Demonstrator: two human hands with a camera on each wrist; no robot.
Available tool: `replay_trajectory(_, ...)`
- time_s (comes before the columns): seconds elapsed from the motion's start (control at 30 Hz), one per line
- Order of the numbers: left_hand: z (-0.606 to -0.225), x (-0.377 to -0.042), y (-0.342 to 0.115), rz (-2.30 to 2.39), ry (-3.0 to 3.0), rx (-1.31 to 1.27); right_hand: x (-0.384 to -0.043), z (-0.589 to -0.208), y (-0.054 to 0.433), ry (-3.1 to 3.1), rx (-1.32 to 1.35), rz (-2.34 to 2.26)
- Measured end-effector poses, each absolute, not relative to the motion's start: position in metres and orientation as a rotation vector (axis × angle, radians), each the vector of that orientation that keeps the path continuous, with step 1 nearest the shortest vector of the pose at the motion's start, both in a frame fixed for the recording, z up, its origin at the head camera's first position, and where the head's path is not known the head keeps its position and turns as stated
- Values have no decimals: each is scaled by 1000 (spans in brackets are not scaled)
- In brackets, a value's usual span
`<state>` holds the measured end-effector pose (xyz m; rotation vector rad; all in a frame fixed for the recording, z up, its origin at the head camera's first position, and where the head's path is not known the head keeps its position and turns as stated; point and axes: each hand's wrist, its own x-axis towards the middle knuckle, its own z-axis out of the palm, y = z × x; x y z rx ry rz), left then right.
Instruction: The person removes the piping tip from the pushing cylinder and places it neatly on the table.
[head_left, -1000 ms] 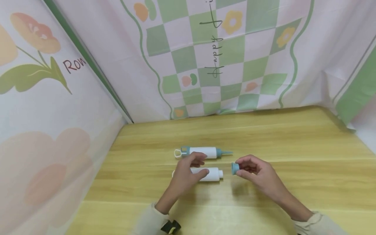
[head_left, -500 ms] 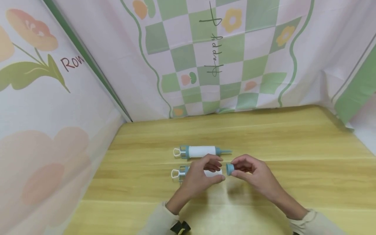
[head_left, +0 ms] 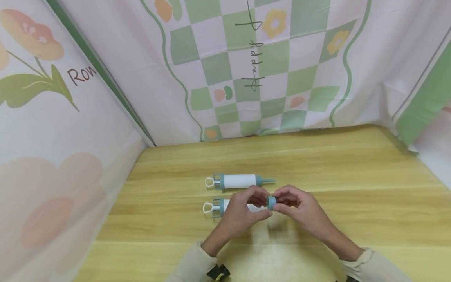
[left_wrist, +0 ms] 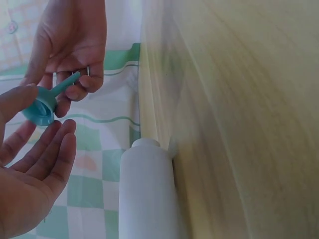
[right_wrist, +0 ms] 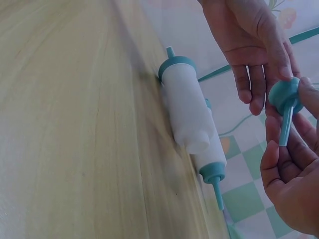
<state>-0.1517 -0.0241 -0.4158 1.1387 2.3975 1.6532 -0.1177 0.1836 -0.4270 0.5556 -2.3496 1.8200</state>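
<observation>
A teal nozzle cap (head_left: 271, 203) with a thin spout is held in the air between both hands, over the table. My right hand (head_left: 304, 209) pinches it from the spout side. The thumb and fingers of my left hand (head_left: 239, 213) close around its wide rim; in the left wrist view the cap's (left_wrist: 41, 110) hollow underside faces that hand. Below lies a white plunger tube (head_left: 222, 207) with a teal collar and white pull handle, partly covered by my left hand. Its bare white neck (right_wrist: 198, 143) shows in the right wrist view.
A second white plunger tube (head_left: 239, 181), with its teal nozzle on, lies parallel just behind the first. The wooden table (head_left: 352, 164) ends at a hanging patterned cloth (head_left: 246, 70) at the back and another printed cloth (head_left: 116, 117) on the left.
My left hand has moved right, off the nearer tube, and now grips the cap's rim. My right hand has brought the nozzle cap slightly left to meet it.
</observation>
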Motion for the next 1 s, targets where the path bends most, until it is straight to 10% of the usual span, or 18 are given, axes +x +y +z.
replay_trajectory(1.0, -412, -154, -35, 1767, 2356, 946, -111, -432, 187, -2331, 393, 1756)
